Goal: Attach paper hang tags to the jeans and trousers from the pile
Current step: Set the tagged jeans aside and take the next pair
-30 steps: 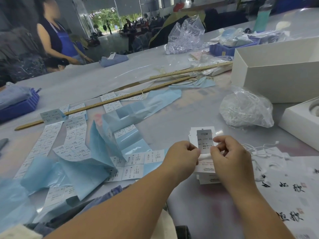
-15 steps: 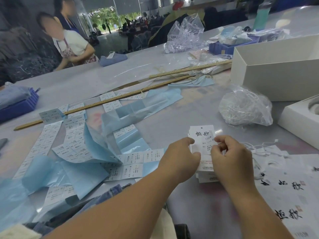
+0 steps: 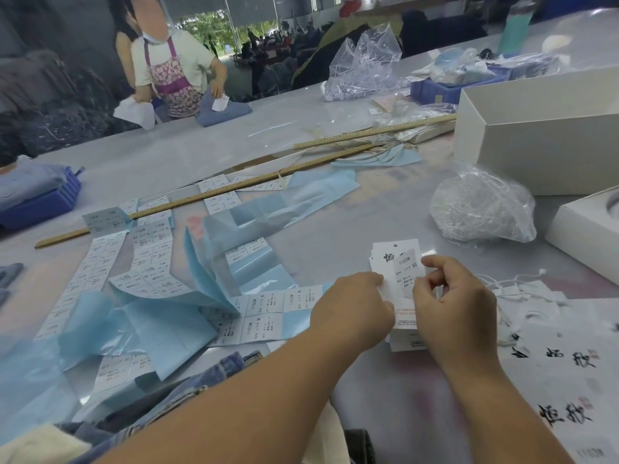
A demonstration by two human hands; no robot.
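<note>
My left hand (image 3: 353,308) pinches the left edge of a white paper hang tag (image 3: 390,259) lifted off a small stack of tags (image 3: 407,339). My right hand (image 3: 449,308) pinches a grey size sticker (image 3: 407,272) marked 1103 XS and holds it against the tag's face. Sheets of size stickers (image 3: 147,259) on blue backing paper (image 3: 160,323) lie spread to the left. Denim jeans (image 3: 201,373) lie at the table's near edge under my left forearm. White tag strings (image 3: 522,289) trail to the right of my right hand.
A clear bag of strings (image 3: 482,209) sits beyond my hands, white boxes (image 3: 536,135) to the right. Two wooden rulers (image 3: 234,192) cross the table. A blue bin (image 3: 40,202) stands far left. A person in an apron (image 3: 174,61) works at the far side.
The tag has turned from the sticker's grey back to its printed face, and the sticker now lies against it. The person across the table has moved right, closer to the folded jeans.
</note>
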